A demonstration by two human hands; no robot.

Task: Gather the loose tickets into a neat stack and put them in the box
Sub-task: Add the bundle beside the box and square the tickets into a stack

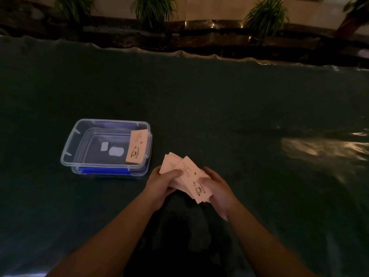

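Note:
A fanned bunch of pale pink tickets [188,176] is held between both hands just above the dark green table, slightly right of the box. My left hand [159,183] grips the bunch's left side with the thumb on top. My right hand [216,186] holds its right edge. The clear plastic box [68,148] with blue clips stands open to the left. A stack of pink tickets [137,146] leans against the box's right inner wall.
The table [219,116] is covered with a dark green cloth under a shiny plastic sheet. Beyond its far edge runs a dark stone ledge with potted plants [153,11]. The scene is dim, with light glare at the right.

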